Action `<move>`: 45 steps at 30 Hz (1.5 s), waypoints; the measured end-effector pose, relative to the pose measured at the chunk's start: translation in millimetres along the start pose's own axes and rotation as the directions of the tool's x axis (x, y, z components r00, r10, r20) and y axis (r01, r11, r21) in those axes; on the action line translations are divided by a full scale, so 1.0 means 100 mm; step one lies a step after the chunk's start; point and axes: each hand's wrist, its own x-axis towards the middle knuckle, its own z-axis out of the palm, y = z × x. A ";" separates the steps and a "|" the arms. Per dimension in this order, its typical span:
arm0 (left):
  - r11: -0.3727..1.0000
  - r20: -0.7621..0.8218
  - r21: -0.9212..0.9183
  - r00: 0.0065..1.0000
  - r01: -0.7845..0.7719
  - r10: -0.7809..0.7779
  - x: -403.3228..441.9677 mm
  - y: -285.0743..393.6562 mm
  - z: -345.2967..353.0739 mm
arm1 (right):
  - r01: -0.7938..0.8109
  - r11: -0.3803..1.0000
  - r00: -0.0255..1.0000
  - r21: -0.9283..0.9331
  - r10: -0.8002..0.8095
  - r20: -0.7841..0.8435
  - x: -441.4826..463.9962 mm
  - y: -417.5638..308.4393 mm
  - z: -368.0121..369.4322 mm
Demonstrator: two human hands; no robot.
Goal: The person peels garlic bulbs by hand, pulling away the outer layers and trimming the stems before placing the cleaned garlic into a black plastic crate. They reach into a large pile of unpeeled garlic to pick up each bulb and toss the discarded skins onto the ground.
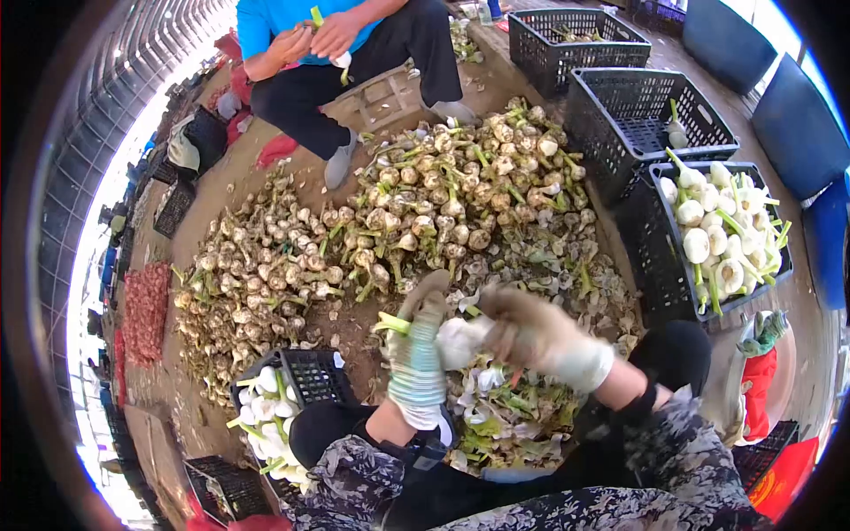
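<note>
My left hand point(416, 354), in a striped glove, is closed around a garlic bulb point(455, 343) in front of my lap. The bulb's white head points right, and its cut green stem point(392, 324) sticks out on the left. At the right side of the bulb is my right hand point(549, 341), also gloved. Motion smears its fingers, so whether it grips anything does not show. Loose peelings point(505, 416) lie below both hands. Just beyond them spreads a large heap of unpeeled garlic point(452, 190).
A black crate point(660, 257) of cleaned garlic stands right, with two more crates point(611, 115) behind it. Another crate point(314, 376) with white bulbs sits by my left knee. Across the heap, a person in blue point(305, 40) holds a garlic bulb. A red mesh sack point(146, 314) lies left.
</note>
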 end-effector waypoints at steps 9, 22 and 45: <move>0.953 0.183 -0.300 0.983 0.032 0.024 0.02 0.27 -0.25 | 0.088 0.770 0.995 -0.632 -0.091 0.027 0.05 0.33 -0.13; 0.839 0.015 -0.541 0.998 0.062 -0.064 0.18 0.25 -0.29 | 0.290 0.917 0.940 -0.275 -0.218 0.264 -0.24 -0.45 0.62; 0.999 0.086 0.053 0.996 -0.002 -0.003 -0.30 0.18 -0.14 | -0.387 0.724 0.442 -0.571 -0.397 -0.804 -0.89 -0.64 -1.92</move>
